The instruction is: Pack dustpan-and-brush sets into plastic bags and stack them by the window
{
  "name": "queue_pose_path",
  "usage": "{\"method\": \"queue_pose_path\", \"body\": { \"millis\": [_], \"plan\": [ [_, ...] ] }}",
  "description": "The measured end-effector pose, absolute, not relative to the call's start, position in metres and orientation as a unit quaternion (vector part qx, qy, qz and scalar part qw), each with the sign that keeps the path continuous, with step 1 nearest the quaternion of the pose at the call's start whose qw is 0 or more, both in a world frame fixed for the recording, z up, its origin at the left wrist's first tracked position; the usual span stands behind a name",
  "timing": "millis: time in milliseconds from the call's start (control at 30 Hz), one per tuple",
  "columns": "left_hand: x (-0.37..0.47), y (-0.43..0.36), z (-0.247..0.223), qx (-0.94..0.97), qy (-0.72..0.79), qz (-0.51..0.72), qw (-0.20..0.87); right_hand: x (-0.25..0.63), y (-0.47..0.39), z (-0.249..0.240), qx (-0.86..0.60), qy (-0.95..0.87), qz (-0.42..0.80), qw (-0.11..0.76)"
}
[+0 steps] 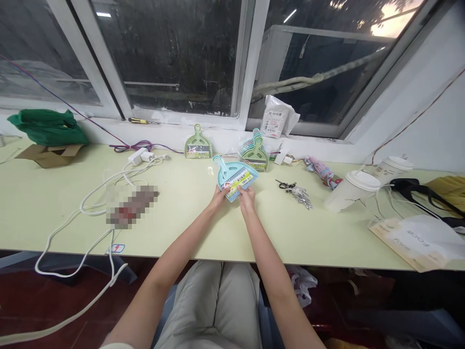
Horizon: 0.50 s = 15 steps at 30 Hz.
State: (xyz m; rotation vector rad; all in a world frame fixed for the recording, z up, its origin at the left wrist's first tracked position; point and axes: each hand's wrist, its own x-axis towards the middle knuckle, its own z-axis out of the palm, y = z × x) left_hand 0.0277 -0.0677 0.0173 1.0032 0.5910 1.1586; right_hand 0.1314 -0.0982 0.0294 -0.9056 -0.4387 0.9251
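Blue dustpan (228,168) was held in front of the wearer, its brush (238,172) nested in it and a printed label (241,183) across the front. Step in hand, as judged: a two-handed hold with the label face up. Any next move called for the two grips to work together, keeping the flat pack level enough that neither corner dipped; letting go on one side looked likely to swing it round.

Left grip (218,198) closed on the near edge at 7 o'clock of the pan, thumb over the front. Right grip (247,199) closed on the same pan at 5 o'clock, thumb near the label's lower edge. Fingers behind the pan mostly hidden. Pan sat tilted, handle toward 11 o'clock, wide lip toward 4 o'clock. Whether it touched the worktop (290,237), could not tell.

Left forearm (179,248) came in from 7 o'clock, right forearm (268,257) from 5 o'clock; the two converged at the pan, wrists close together, arms reaching well forward over the near edge.

Around it: single green dustpan (198,146) upright near the wall at 11 o'clock; stack of dustpans (255,156) at 1 o'clock, just beyond the held one; keys (301,195) at 3 o'clock, apart from the right grip.
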Motion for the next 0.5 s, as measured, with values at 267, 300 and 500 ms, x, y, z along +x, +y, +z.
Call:
{"method": "queue_pose_path", "body": {
  "millis": [267,300,500],
  "plan": [
    [0.038,-0.078,0.013,0.449,0.252,0.417,0.749,0.133,-0.100,0.035,-0.405,-0.214,0.373,0.807],
    [0.037,-0.076,0.017,0.446,0.257,0.445,0.733,0.134,-0.099,0.034,-0.402,-0.207,0.383,0.806],
    [0.026,-0.072,0.030,0.460,0.280,0.511,0.670,0.137,-0.089,0.028,-0.393,-0.198,0.444,0.780]
  ]
}}
